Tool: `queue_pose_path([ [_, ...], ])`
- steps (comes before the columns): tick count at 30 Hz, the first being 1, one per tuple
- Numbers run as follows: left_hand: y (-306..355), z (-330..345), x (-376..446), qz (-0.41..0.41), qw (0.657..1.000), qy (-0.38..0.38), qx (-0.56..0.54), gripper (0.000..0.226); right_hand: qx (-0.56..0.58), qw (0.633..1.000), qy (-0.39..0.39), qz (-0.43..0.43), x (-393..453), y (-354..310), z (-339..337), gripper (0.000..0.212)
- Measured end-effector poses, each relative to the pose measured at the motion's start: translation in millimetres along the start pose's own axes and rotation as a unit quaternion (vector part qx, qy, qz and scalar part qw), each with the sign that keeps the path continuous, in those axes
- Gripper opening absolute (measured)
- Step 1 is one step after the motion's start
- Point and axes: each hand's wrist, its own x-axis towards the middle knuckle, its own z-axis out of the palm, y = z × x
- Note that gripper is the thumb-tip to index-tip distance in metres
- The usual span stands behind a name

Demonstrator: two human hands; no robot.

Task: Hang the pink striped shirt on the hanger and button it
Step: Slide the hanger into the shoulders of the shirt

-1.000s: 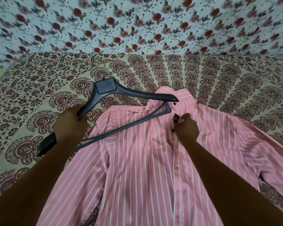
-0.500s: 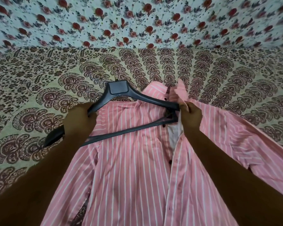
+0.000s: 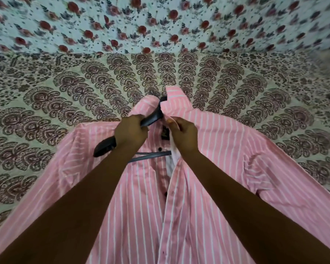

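A: What is lying nearest to the person?
B: The pink striped shirt (image 3: 179, 216) is lying flat on the patterned bedsheet (image 3: 46, 111), front side up, the lower buttons closed and the top part standing open.
A: And what are the hands doing?
B: The left hand (image 3: 131, 133) is gripping the dark hanger (image 3: 151, 119), fingers curled around its arm. One end of the hanger is going under the right front panel. The right hand (image 3: 183, 133) is pinching the placket edge near the collar (image 3: 176, 101).
A: Behind that?
B: A floral cloth (image 3: 160, 23) is hanging there.
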Motion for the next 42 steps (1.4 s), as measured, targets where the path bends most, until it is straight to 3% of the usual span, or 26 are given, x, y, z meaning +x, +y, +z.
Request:
queue_pose_path([
  [4, 19.6, 21.4, 7.2, 0.002, 1.0, -0.02, 0.002, 0.023, 0.016, 0.995, -0.099, 0.02, 4.0, 2.7, -12.0, 0.036],
  [6, 17.4, 24.6, 10.1, 0.002, 1.0, -0.019, -0.001, 0.024, 0.0, 0.995, -0.104, -0.008, 3.7, 5.1, -26.4, 0.04],
  [9, 11.5, 25.5, 16.2, 0.01, 1.0, -0.018, -0.002, 0.025, -0.089, 0.991, 0.039, -0.088, 7.7, 14.6, -56.5, 0.04],
  [11, 11.4, 23.6, 19.4, 0.025, 1.0, -0.012, -0.003, 0.027, -0.234, 0.959, 0.107, -0.119, 16.7, 25.7, -73.4, 0.046],
  [13, 13.6, 21.8, 22.1, 0.048, 0.999, -0.006, -0.006, 0.028, -0.375, 0.921, 0.087, -0.059, 26.8, 36.1, -86.1, 0.057],
  [16, 13.4, 17.4, 23.9, 0.074, 0.997, 0.0, 0.0, 0.038, -0.45, 0.892, 0.016, 0.034, 41.8, 45.8, -95.3, 0.057],
  [20, 13.5, 13.4, 23.4, 0.104, 0.994, 0.029, 0.035, 0.039, -0.444, 0.896, -0.015, -0.001, 50.2, 51.3, -97.7, 0.041],
  [24, 11.8, 11.3, -0.2, 0.218, 0.947, 0.209, 0.106, 0.02, -0.417, 0.909, -0.001, -0.026, 48.6, 55.8, -99.2, 0.035],
  [26, 6.2, 18.8, -29.1, 0.235, 0.931, 0.257, 0.111, 0.015, -0.413, 0.91, 0.006, -0.039, 48.2, 56.0, -104.7, 0.031],
  [30, -21.9, 47.4, -68.1, 0.247, 0.948, 0.165, 0.112, 0.02, -0.417, 0.907, -0.004, -0.054, 49.4, 57.9, -108.4, 0.029],
  [33, -26.6, 57.9, -63.3, 0.151, 0.978, 0.118, 0.077, 0.024, -0.421, 0.906, 0.004, -0.055, 51.3, 58.5, -108.5, 0.03],
  [35, -25.0, 58.8, -56.7, 0.133, 0.984, 0.1, 0.07, 0.027, -0.421, 0.906, 0.005, -0.051, 53.3, 60.1, -108.5, 0.03],
  [39, -18.9, 56.1, -66.8, 0.197, 0.958, 0.164, 0.131, 0.022, -0.384, 0.922, 0.03, -0.033, 56.7, 65.5, -106.6, 0.032],
  [42, -29.3, 65.9, -84.7, 0.22, 0.959, 0.126, 0.128, 0.022, -0.375, 0.926, 0.034, -0.013, 57.7, 68.6, -106.0, 0.037],
])
